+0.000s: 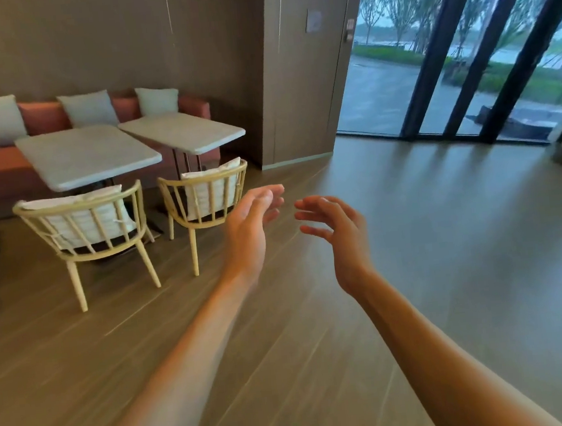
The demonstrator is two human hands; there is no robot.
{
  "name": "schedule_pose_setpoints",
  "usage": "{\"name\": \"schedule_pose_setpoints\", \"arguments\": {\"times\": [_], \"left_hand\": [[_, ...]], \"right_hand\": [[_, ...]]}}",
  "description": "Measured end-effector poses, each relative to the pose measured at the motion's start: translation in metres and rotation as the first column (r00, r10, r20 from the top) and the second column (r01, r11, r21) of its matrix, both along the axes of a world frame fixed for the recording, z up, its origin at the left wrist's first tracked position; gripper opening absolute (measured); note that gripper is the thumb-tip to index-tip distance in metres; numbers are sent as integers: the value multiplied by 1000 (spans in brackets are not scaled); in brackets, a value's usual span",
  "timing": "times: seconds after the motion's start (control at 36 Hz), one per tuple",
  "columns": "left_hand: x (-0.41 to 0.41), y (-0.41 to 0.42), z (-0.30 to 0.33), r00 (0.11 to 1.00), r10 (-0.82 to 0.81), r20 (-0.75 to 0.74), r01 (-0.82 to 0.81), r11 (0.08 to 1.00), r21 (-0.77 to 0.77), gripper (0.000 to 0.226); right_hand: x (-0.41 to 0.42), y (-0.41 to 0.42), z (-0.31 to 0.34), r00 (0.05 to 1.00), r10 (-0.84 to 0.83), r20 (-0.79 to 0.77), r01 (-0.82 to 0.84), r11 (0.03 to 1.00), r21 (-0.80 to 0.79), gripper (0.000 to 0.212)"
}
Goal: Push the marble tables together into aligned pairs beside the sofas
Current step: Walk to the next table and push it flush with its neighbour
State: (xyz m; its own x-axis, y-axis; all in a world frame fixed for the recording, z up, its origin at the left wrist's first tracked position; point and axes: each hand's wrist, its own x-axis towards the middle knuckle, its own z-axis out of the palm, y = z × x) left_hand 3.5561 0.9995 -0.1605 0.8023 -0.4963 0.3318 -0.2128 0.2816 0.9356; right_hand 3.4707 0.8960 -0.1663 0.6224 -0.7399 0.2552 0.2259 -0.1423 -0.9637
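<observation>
Over bare floor, left hand (252, 227) and right hand (339, 231), each grip spread, empty.

A brown panelled wall (101, 41) is being lit softly from the right. Daylight is being let in through tall dark-framed glass doors (484, 56), and wet greenery is being shown beyond them. The wood-look floor (321, 363) is being brightened near the glass. Two pale wooden chairs (95, 227) with white cushions are being left standing side by side.
</observation>
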Motion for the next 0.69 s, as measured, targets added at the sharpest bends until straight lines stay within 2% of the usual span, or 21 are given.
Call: {"name": "schedule_pose_setpoints", "arguments": {"times": [0.28, 0.56, 0.69], "left_hand": [[140, -195, -20, 998, 49, -30, -49, 999, 25, 38], [286, -354, -6, 992, 112, -58, -111, 993, 27, 27], [368, -438, -27, 991, 101, -84, -100, 995, 17, 43]], "right_hand": [[146, -199, -16, 1000, 2, 17, -2, 1000, 20, 29], [288, -366, 1, 1000, 10, 6, -10, 999, 39, 28], [372, -442, -15, 1000, 11, -11, -11, 1000, 29, 27]]}}
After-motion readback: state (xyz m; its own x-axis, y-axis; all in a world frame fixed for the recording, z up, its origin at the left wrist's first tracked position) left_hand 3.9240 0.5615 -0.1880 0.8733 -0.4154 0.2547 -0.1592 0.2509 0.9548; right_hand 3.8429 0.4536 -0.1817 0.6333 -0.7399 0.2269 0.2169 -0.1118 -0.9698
